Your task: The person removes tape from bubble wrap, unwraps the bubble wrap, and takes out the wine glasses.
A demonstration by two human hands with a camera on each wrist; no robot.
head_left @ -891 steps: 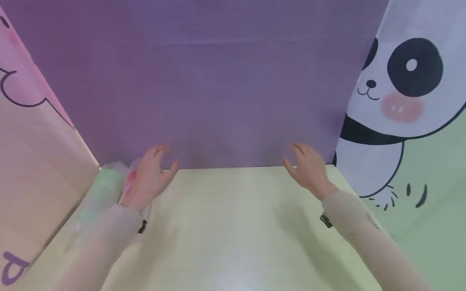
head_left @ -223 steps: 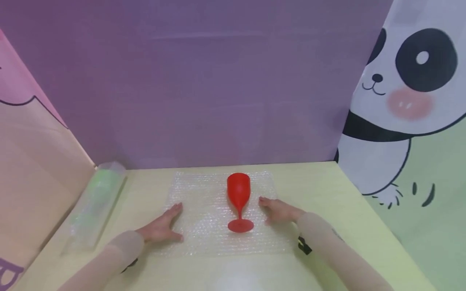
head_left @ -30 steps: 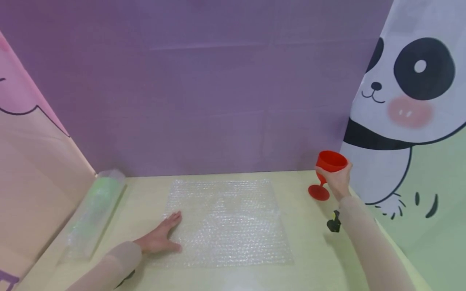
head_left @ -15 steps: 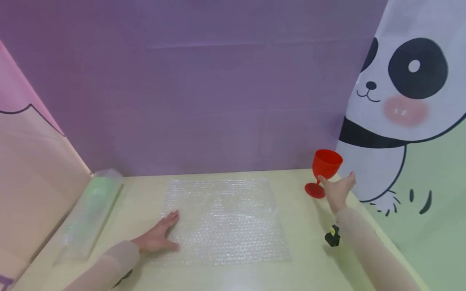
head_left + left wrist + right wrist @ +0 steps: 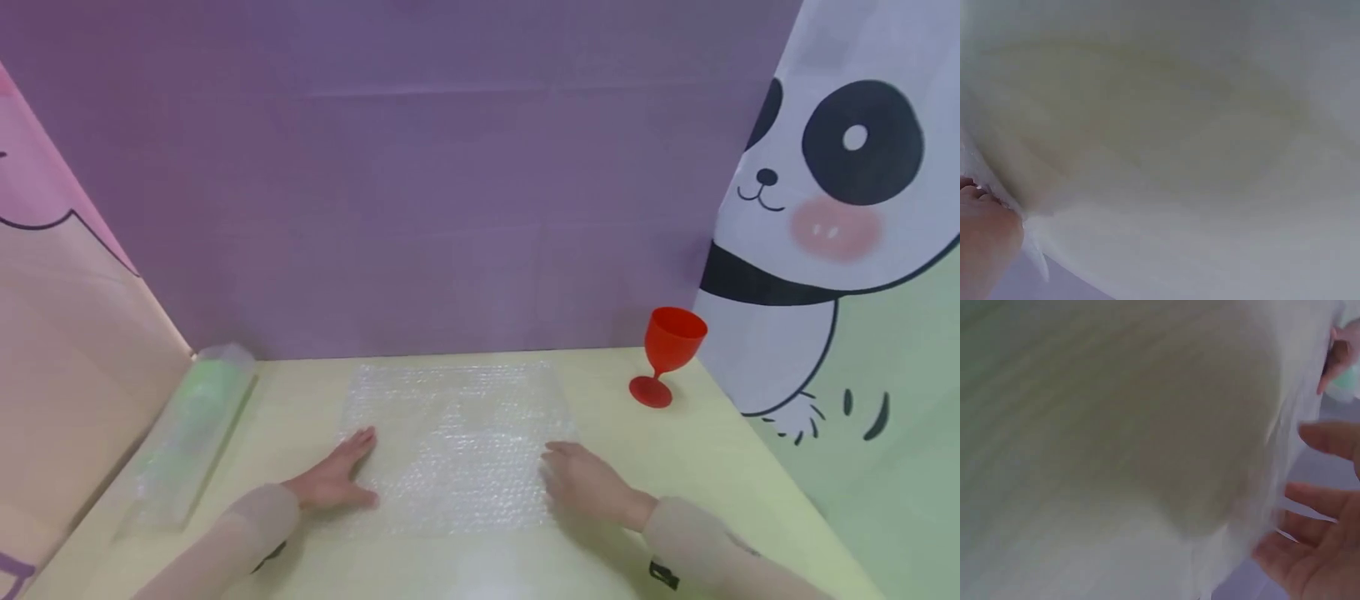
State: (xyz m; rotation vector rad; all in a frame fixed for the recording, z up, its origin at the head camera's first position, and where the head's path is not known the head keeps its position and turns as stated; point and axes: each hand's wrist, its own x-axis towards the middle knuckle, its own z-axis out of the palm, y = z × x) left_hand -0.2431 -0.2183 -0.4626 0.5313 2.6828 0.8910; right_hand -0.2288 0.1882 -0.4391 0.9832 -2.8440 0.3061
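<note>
A sheet of clear bubble wrap (image 5: pixel 457 450) lies flat in the middle of the table. My left hand (image 5: pixel 333 477) rests at its left edge, thumb and fingers spread apart. Across from it, my right hand (image 5: pixel 588 487) is at the right edge with loosely bent fingers; in the right wrist view its fingers (image 5: pixel 1313 497) hold nothing, and whether they touch the sheet I cannot tell. A red plastic goblet (image 5: pixel 673 340) stands upright at the back right, apart from both hands. The left wrist view shows only part of the left hand (image 5: pixel 988 237) beside the wrap's edge.
A long clear plastic package with something light green inside (image 5: pixel 198 433) lies along the table's left side. Behind the table (image 5: pixel 450 571) hangs a purple backdrop (image 5: pixel 450 208). A panda-printed panel (image 5: pixel 825 250) borders the right, near the goblet.
My right hand has let go of the goblet and come left and nearer, to the wrap's right edge. Several seconds ago the goblet lay on the wrap. The left hand has stayed put lately.
</note>
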